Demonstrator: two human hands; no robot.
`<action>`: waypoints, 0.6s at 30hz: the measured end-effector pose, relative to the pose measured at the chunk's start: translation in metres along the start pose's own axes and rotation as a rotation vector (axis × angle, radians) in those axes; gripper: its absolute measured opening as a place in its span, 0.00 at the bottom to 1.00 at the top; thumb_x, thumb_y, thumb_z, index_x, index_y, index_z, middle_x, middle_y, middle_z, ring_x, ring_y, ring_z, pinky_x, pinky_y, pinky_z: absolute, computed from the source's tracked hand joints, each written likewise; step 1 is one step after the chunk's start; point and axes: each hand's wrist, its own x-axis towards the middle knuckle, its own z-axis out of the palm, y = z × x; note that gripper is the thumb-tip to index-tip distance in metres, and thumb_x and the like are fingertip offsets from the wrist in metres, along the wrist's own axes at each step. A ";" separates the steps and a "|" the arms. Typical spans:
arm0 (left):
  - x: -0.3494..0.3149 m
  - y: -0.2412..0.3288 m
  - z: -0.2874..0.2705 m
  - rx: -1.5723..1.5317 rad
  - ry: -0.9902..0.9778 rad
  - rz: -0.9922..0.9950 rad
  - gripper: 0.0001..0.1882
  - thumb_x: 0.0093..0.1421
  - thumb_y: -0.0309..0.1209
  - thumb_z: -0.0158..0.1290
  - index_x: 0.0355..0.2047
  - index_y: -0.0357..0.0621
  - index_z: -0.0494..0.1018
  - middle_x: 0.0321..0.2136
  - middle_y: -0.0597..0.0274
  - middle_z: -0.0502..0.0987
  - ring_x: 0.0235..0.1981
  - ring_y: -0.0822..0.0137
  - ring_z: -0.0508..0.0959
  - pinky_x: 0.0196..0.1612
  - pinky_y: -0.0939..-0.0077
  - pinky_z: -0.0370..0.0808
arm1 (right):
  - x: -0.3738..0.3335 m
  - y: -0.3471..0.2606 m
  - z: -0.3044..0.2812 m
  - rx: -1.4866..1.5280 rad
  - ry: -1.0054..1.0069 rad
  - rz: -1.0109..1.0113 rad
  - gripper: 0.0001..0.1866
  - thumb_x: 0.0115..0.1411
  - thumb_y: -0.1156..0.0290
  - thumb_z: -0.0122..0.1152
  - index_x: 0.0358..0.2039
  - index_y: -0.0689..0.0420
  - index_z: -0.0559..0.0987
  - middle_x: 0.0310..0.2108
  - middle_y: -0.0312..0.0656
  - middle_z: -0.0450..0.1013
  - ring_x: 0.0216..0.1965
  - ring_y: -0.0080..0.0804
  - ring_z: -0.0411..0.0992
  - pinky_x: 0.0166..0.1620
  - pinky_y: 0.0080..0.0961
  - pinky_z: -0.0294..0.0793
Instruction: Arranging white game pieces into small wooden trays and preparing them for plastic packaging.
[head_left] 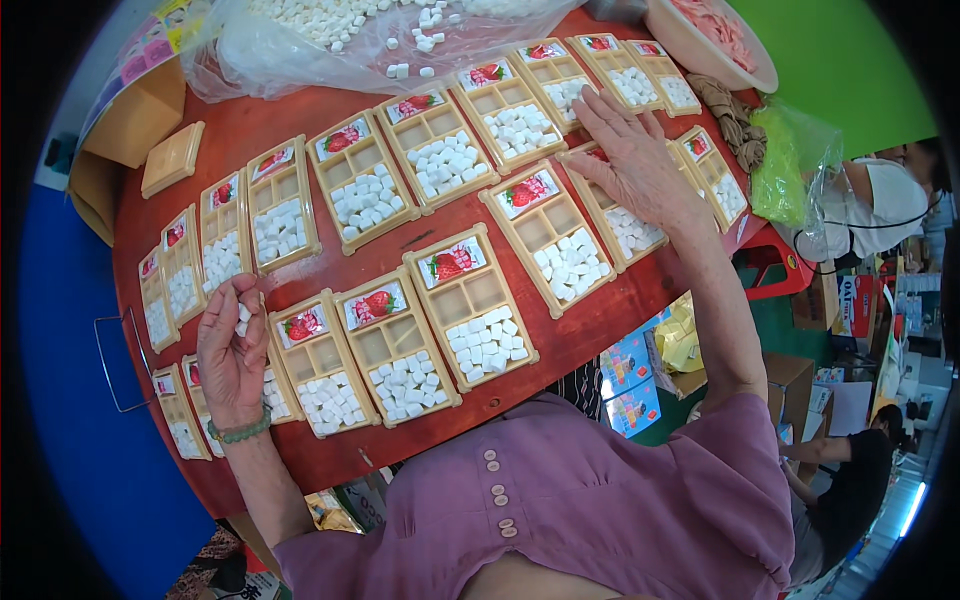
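Note:
My left hand (235,350), a green bead bracelet at its wrist, is closed with fingers curled round small white marshmallows (243,318). It hovers over the left end of two rows of beige divided trays (482,284). Most trays show a strawberry-printed packet (452,260) in the top section, bare small sections in the middle and white marshmallows (487,342) in the big lower section. Over the right part of the rows, my right hand (635,165) is open, its fingers spread. It partly covers a tray (612,215), and whether it touches the marshmallows near its fingertips I cannot tell.
On the red table (430,236), a clear plastic bag (260,60) of marshmallows lies at the back. A bowl (765,70) of pink pieces, brown cloth (733,120) and a green bag (778,170) sit right. A beige lid (172,160) lies left. Two people are at far right.

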 end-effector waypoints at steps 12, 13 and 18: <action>0.000 -0.001 0.003 0.019 0.052 0.000 0.14 0.70 0.28 0.44 0.51 0.28 0.67 0.33 0.56 0.72 0.21 0.77 0.67 0.14 0.92 0.64 | -0.002 0.000 -0.007 -0.006 0.012 -0.026 0.37 0.66 0.42 0.45 0.67 0.54 0.60 0.70 0.44 0.53 0.72 0.40 0.47 0.69 0.49 0.42; 0.000 -0.001 0.003 0.019 0.051 -0.002 0.14 0.70 0.28 0.44 0.51 0.28 0.67 0.33 0.56 0.72 0.21 0.77 0.67 0.14 0.92 0.64 | -0.003 -0.002 -0.007 -0.005 0.012 -0.028 0.37 0.66 0.42 0.45 0.67 0.54 0.60 0.70 0.44 0.53 0.72 0.40 0.47 0.69 0.49 0.42; 0.001 -0.002 0.000 0.024 0.043 -0.003 0.14 0.70 0.28 0.44 0.51 0.28 0.67 0.33 0.56 0.72 0.21 0.78 0.67 0.14 0.92 0.64 | -0.005 0.000 -0.005 0.000 -0.012 -0.004 0.37 0.66 0.43 0.45 0.67 0.55 0.60 0.69 0.44 0.54 0.72 0.40 0.47 0.69 0.49 0.43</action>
